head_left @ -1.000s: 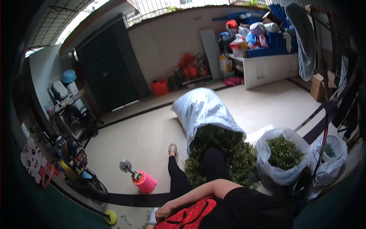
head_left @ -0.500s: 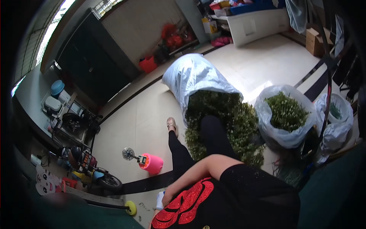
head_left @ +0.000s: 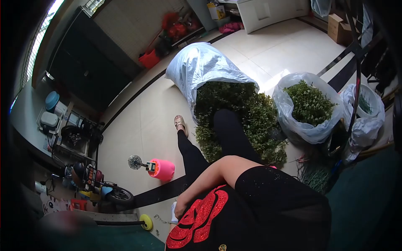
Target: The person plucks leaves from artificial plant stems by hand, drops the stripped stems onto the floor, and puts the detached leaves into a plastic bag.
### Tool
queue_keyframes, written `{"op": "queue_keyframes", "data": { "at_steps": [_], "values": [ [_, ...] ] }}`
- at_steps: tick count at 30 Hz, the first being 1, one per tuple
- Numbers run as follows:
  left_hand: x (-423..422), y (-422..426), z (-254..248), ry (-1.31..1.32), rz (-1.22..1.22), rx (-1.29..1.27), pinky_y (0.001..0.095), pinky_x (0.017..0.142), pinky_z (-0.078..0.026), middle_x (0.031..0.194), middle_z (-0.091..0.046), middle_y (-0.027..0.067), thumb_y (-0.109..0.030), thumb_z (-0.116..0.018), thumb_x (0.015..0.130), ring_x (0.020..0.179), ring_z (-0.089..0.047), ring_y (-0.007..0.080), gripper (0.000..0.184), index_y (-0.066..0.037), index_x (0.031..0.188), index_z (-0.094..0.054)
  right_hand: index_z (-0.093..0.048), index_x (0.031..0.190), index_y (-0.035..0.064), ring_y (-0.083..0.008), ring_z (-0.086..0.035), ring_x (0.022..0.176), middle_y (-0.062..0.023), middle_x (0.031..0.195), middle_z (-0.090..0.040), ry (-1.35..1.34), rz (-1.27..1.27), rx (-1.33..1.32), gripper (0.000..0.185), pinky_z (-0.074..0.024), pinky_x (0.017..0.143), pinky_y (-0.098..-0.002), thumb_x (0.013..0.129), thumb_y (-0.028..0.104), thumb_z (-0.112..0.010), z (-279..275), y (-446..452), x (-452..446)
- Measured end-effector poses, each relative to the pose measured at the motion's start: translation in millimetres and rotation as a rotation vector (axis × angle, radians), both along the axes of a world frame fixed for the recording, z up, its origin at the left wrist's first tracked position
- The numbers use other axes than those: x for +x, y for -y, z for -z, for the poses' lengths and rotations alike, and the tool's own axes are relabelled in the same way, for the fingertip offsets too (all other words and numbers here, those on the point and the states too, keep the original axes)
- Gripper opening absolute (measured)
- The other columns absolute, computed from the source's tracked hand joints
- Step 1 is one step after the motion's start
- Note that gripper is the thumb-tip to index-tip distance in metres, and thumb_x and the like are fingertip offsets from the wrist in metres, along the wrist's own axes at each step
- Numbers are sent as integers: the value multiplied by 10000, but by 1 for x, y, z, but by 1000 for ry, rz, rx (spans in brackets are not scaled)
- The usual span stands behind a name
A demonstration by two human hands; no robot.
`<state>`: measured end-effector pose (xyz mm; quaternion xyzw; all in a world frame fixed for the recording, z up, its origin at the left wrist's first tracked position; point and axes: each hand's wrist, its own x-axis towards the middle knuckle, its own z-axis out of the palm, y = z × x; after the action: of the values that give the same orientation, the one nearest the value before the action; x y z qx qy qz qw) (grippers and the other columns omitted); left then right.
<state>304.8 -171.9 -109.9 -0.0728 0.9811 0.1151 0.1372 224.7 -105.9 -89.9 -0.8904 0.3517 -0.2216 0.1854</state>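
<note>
My right hand (head_left: 180, 209) reaches across my body to the lower left, its fingers curled against a small white-and-blue item (head_left: 173, 213) that I cannot make out. Beside that item shows a sliver of skin, perhaps my left arm; the fingers of my left hand are hidden. Between and beyond my legs, a large whitish sack (head_left: 201, 62) lies on its side, with leafy green stems (head_left: 264, 121) spilling from its mouth. To its right stands a clear plastic bag (head_left: 284, 104) holding more cut greens (head_left: 310, 102).
A pink bucket (head_left: 164, 170) with a small fan (head_left: 135, 162) beside it stands left of my leg. A scooter (head_left: 119, 195) is at the left. At the right are a white bucket (head_left: 365, 100) in a bag and thin green stems (head_left: 316, 178). A cardboard box (head_left: 338, 31) sits farther back.
The view has tilted down and turned, so the sack and bags sit higher in the picture. My right hand stays by the white-and-blue item, at the lower left of my body.
</note>
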Motion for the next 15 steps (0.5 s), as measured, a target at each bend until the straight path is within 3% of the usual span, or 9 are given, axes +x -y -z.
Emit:
{"op": "queue_keyframes", "data": {
  "at_steps": [6,9,15],
  "values": [
    [-31,-20,-2,42,152,-6,375,843,-444,1076,-574,153,-393,-474,844,994,-559,289,419,-46,1065,-554,-663,841,2,-373,-611,776,-246,824,-634,53,148,-4,281,-470,669,-456,822,242,-518,13,-26,-27],
    [-69,-54,0,106,302,-35,371,851,-440,1092,-570,153,-392,-465,851,1007,-555,286,426,-42,1080,-547,-663,840,7,-372,-611,770,-241,818,-635,-4,331,-143,279,-469,663,-457,821,246,-520,3,-44,-45],
    [-148,-172,46,318,677,-168,361,869,-433,1124,-561,154,-390,-445,865,1032,-548,279,441,-35,1111,-534,-661,837,18,-369,-612,759,-229,804,-635,178,550,-523,274,-467,651,-459,820,254,-522,-20,-80,-58]
  ]
}}
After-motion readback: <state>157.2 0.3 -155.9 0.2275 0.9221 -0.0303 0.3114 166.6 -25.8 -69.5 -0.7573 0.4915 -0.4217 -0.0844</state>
